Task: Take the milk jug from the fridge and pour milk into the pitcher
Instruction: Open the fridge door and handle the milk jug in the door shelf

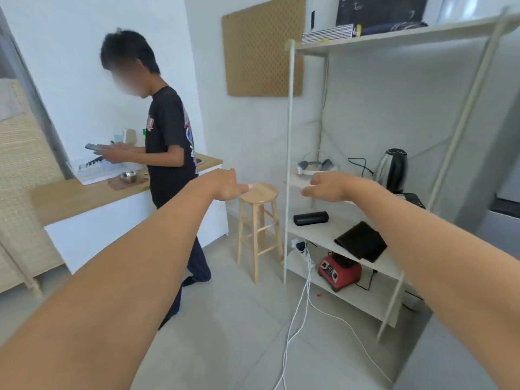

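Both my arms stretch forward at chest height. My left hand (225, 184) hovers in front of a wooden stool, fingers loosely curled, holding nothing. My right hand (327, 186) is held out by the white shelf unit, fingers spread and empty. A grey fridge (503, 175) shows partly at the right edge, its door shut. No milk jug or pitcher is in sight.
A person in a black T-shirt (166, 142) stands at a wood-topped counter (64, 198) on the left, holding a phone. A wooden stool (260, 229) stands ahead. The shelf unit (323, 229) holds a kettle (392, 170), a red blender base (339, 271) and black items. White cables (298, 319) trail across the floor.
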`<state>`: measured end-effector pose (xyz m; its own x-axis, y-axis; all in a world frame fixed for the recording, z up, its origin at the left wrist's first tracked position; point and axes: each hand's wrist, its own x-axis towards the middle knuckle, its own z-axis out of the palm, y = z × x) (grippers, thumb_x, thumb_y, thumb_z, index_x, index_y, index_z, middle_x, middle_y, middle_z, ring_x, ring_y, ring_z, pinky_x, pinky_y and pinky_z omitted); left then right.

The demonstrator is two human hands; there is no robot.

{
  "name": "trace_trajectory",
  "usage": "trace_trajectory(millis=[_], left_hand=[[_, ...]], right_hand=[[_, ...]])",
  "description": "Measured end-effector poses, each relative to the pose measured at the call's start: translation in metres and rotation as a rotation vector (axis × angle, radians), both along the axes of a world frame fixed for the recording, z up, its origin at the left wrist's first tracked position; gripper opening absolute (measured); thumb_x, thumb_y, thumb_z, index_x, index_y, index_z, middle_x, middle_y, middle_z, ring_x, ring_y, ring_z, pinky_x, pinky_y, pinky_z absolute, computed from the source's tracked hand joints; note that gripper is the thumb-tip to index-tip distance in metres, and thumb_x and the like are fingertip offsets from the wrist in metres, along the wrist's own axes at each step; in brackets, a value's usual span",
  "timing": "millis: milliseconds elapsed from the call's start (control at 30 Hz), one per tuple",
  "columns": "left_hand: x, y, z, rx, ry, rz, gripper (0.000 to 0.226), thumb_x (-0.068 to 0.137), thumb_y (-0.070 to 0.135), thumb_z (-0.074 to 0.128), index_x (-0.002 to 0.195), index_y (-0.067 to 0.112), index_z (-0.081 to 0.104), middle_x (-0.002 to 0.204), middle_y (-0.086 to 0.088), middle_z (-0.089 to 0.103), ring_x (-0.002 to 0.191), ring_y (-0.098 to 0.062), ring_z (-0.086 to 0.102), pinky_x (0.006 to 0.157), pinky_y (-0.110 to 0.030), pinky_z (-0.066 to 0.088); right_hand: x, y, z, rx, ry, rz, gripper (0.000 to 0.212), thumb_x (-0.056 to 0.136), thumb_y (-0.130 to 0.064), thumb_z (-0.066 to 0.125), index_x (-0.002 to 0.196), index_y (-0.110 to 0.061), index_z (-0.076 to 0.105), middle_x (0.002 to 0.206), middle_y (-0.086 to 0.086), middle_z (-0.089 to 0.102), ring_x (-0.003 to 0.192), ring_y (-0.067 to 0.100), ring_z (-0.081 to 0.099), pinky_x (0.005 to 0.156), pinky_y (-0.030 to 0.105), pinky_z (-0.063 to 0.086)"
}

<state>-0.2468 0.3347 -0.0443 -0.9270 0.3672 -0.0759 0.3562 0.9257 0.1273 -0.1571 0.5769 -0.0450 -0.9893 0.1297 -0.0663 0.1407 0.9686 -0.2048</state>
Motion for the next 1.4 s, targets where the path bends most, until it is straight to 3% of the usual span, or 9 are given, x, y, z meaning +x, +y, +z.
trace_trajectory(millis=[100, 200, 300, 433, 600, 733, 1000, 1167, 1400], left_hand=[[-0.01, 0.061, -0.007, -0.001, -0.013, -0.09, 0.086, 0.099, 0.065, 0.035, 0.159, 0.008, 0.015, 0.165, -0.013, 0.024, 0.149, -0.031, 0.028, 0.116, -0.04, 0.028], [-0.018, 0.118, -0.016, -0.011, -0.008, -0.176, 0.086, 0.099, 0.064, 0.035, 0.16, 0.007, 0.013, 0.166, -0.012, 0.022, 0.15, -0.031, 0.026, 0.117, -0.039, 0.027], [-0.027, 0.174, -0.029, -0.014, -0.012, -0.259, 0.085, 0.099, 0.064, 0.036, 0.159, 0.008, 0.018, 0.165, -0.013, 0.025, 0.149, -0.03, 0.03, 0.115, -0.039, 0.029], [-0.033, 0.243, -0.048, -0.001, -0.038, -0.344, 0.086, 0.097, 0.066, 0.038, 0.158, 0.007, 0.022, 0.162, -0.014, 0.031, 0.146, -0.031, 0.035, 0.111, -0.039, 0.033], [-0.029, 0.32, -0.084, 0.034, -0.136, -0.464, 0.088, 0.096, 0.068, 0.037, 0.16, 0.01, 0.016, 0.163, -0.013, 0.03, 0.146, -0.03, 0.035, 0.113, -0.041, 0.034], [-0.018, 0.372, -0.119, 0.146, -0.243, -0.575, 0.081, 0.099, 0.061, 0.04, 0.161, 0.015, 0.013, 0.165, -0.008, 0.025, 0.15, -0.027, 0.028, 0.116, -0.04, 0.028], [-0.012, 0.479, -0.185, 0.394, -0.438, -0.739, 0.072, 0.094, 0.059, 0.052, 0.152, 0.02, 0.033, 0.138, -0.002, 0.055, 0.127, -0.02, 0.054, 0.099, -0.035, 0.044], [-0.002, 0.535, -0.213, 0.559, -0.575, -0.727, 0.08, 0.086, 0.058, 0.066, 0.148, 0.019, 0.035, 0.137, -0.005, 0.052, 0.125, -0.021, 0.054, 0.104, -0.041, 0.046], [0.019, 0.587, -0.242, 0.624, -0.696, -0.723, 0.094, 0.08, 0.06, 0.072, 0.152, 0.023, 0.024, 0.156, -0.001, 0.034, 0.142, -0.021, 0.041, 0.112, -0.042, 0.039]], right_hand=[[0.013, 0.055, -0.004, 0.025, -0.02, -0.071, 0.043, 0.096, -0.052, 0.042, 0.115, -0.016, 0.059, 0.127, 0.008, 0.052, 0.117, 0.028, 0.049, 0.091, 0.037, 0.037], [0.022, 0.11, -0.011, 0.027, -0.012, -0.156, 0.051, 0.094, -0.054, 0.042, 0.123, -0.015, 0.057, 0.129, 0.003, 0.056, 0.114, 0.028, 0.052, 0.093, 0.039, 0.04], [0.034, 0.162, -0.019, 0.014, -0.023, -0.243, 0.04, 0.095, -0.051, 0.042, 0.109, -0.016, 0.055, 0.122, -0.005, 0.055, 0.102, 0.024, 0.049, 0.085, 0.036, 0.038], [0.055, 0.223, -0.033, -0.003, -0.028, -0.389, 0.053, 0.094, -0.052, 0.043, 0.127, -0.012, 0.053, 0.131, 0.007, 0.056, 0.115, 0.029, 0.05, 0.086, 0.037, 0.039], [0.086, 0.284, -0.047, 0.007, -0.005, -0.559, 0.055, 0.091, -0.055, 0.043, 0.126, -0.014, 0.054, 0.135, 0.009, 0.054, 0.122, 0.03, 0.049, 0.096, 0.042, 0.043], [0.11, 0.322, -0.066, 0.063, 0.097, -0.713, 0.052, 0.094, -0.054, 0.044, 0.126, -0.015, 0.055, 0.129, 0.007, 0.056, 0.117, 0.028, 0.051, 0.085, 0.039, 0.042], [0.126, 0.365, -0.095, 0.115, 0.184, -0.905, 0.058, 0.093, -0.054, 0.05, 0.139, -0.019, 0.048, 0.139, 0.007, 0.047, 0.132, 0.028, 0.036, 0.1, 0.044, 0.038], [0.117, 0.386, -0.113, 0.177, 0.251, -0.984, 0.057, 0.093, -0.056, 0.05, 0.134, -0.018, 0.052, 0.135, 0.007, 0.048, 0.13, 0.028, 0.037, 0.102, 0.043, 0.036], [0.106, 0.41, -0.137, 0.235, 0.309, -0.983, 0.055, 0.093, -0.058, 0.047, 0.127, -0.015, 0.056, 0.123, 0.006, 0.056, 0.122, 0.027, 0.044, 0.1, 0.041, 0.036]])
